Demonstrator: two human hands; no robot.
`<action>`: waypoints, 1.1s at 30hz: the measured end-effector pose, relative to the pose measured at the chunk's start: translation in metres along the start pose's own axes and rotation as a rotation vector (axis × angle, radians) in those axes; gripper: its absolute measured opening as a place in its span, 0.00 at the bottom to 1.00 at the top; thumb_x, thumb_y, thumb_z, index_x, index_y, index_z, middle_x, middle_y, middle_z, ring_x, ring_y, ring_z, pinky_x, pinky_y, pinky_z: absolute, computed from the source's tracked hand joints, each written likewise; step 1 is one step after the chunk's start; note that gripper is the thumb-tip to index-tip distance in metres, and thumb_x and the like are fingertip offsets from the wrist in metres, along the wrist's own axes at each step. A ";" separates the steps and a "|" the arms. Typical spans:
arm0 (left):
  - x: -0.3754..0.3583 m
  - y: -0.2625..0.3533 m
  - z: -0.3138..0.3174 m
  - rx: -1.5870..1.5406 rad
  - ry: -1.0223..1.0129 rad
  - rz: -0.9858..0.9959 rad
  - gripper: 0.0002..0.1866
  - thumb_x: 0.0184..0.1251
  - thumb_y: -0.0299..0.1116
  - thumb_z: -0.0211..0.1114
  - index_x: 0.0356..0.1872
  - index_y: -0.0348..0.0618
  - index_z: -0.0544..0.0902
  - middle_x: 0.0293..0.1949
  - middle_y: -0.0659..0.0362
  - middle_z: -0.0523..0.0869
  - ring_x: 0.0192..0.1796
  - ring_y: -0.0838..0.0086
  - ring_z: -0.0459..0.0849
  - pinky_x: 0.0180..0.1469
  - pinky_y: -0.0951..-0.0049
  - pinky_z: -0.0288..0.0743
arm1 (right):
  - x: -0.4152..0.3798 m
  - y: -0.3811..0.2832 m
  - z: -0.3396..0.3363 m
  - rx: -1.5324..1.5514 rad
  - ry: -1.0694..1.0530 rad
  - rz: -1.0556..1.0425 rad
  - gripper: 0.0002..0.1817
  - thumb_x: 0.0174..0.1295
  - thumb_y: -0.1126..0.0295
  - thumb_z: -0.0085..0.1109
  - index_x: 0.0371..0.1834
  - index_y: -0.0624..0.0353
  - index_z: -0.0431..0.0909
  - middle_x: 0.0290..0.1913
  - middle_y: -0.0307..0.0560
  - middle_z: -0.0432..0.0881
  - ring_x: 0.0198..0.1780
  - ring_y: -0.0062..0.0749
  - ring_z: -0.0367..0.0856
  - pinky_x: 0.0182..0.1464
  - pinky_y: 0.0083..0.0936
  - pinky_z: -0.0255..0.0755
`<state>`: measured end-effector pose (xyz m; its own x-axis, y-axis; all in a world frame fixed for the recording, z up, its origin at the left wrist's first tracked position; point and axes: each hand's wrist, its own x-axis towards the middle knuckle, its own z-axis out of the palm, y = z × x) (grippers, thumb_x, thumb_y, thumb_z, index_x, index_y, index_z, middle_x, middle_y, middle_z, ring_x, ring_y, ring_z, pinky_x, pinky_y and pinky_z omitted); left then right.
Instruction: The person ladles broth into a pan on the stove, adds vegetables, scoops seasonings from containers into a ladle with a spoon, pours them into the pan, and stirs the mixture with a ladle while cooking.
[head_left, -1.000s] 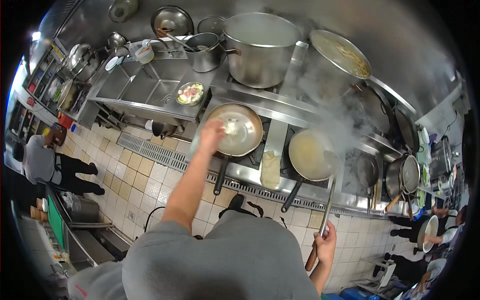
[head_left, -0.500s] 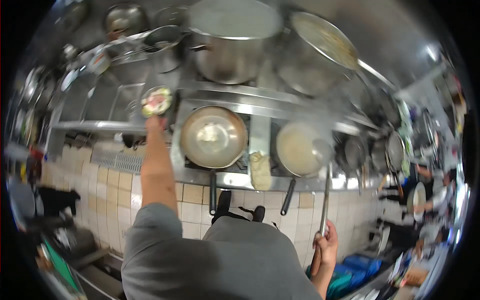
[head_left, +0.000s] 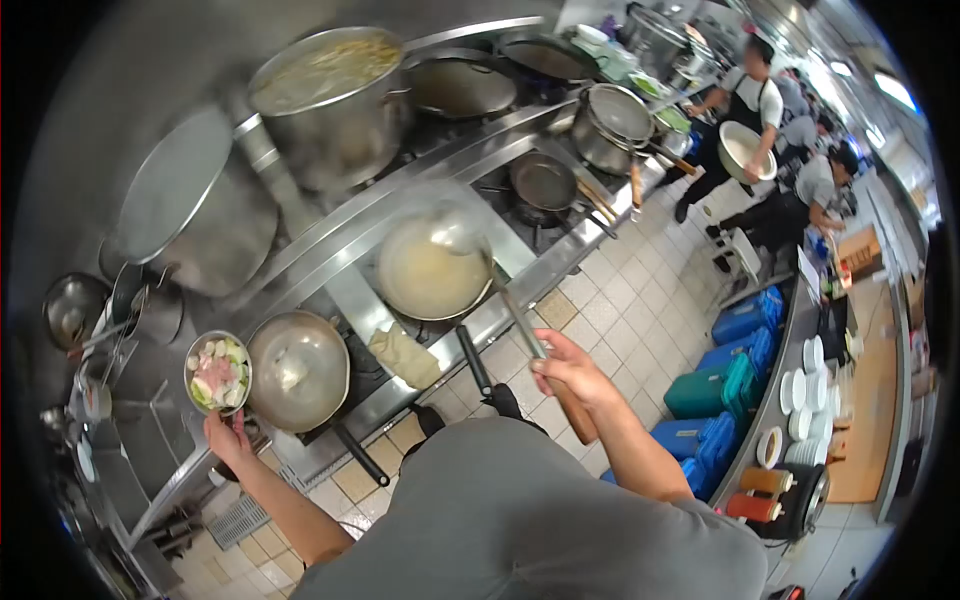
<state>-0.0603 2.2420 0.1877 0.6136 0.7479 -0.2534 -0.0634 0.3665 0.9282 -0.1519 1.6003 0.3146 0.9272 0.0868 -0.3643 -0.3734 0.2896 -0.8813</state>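
Observation:
My left hand (head_left: 229,438) grips the edge of a metal bowl (head_left: 218,372) with pale, pink and green food pieces in it. Beside that bowl, on a burner, sits a wide pan (head_left: 298,370) with a black handle and a little pale stuff at its middle. My right hand (head_left: 572,370) is closed around the long handle of a ladle (head_left: 522,325). The ladle's round head is over a second pan (head_left: 430,285), which holds cloudy pale liquid. A folded cloth (head_left: 404,358) lies between the two pans at the stove's front.
Large stockpots (head_left: 330,110) stand at the back. A small dark pan (head_left: 543,183) and stacked pots (head_left: 612,130) are to the right. One person holds a white basin (head_left: 746,152); another bends at a counter. Blue containers (head_left: 700,440) and white bowls (head_left: 798,390) are lower right.
The view has turned toward the right, bringing the co-workers and counter into fuller view. My left hand has brought the food bowl beside the wide pan. My right hand still holds the ladle.

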 end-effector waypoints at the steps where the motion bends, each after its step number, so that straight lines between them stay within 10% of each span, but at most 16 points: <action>1: -0.021 0.001 0.029 0.048 -0.095 -0.034 0.08 0.71 0.32 0.63 0.45 0.40 0.83 0.45 0.54 0.85 0.46 0.66 0.86 0.44 0.63 0.87 | 0.007 0.000 0.001 0.039 -0.022 0.013 0.28 0.66 0.71 0.64 0.69 0.59 0.68 0.31 0.41 0.78 0.25 0.25 0.75 0.31 0.23 0.69; 10: -0.127 -0.102 0.271 0.551 -0.626 0.113 0.07 0.71 0.27 0.60 0.32 0.38 0.82 0.31 0.58 0.84 0.31 0.75 0.87 0.23 0.70 0.82 | 0.065 -0.004 0.002 0.267 -0.148 0.197 0.25 0.66 0.72 0.64 0.65 0.61 0.69 0.33 0.41 0.79 0.26 0.25 0.76 0.27 0.22 0.70; 13: -0.172 -0.110 0.331 1.038 -0.709 0.751 0.07 0.59 0.26 0.60 0.29 0.29 0.80 0.40 0.35 0.86 0.52 0.39 0.83 0.59 0.55 0.77 | 0.077 -0.010 -0.017 0.286 -0.184 0.206 0.26 0.65 0.73 0.65 0.65 0.61 0.68 0.34 0.41 0.80 0.27 0.25 0.78 0.29 0.22 0.74; 33: -0.258 -0.116 0.390 1.314 -0.618 1.134 0.09 0.62 0.23 0.61 0.40 0.29 0.84 0.69 0.42 0.78 0.67 0.44 0.76 0.69 0.54 0.72 | 0.113 0.001 -0.139 -0.278 -0.268 0.057 0.29 0.62 0.70 0.67 0.67 0.63 0.69 0.44 0.53 0.84 0.44 0.33 0.84 0.46 0.32 0.78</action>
<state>0.0960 1.7908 0.2511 0.9055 -0.0986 0.4128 -0.2069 -0.9518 0.2264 -0.0516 1.4782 0.2311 0.8658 0.3517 -0.3559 -0.3839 0.0107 -0.9233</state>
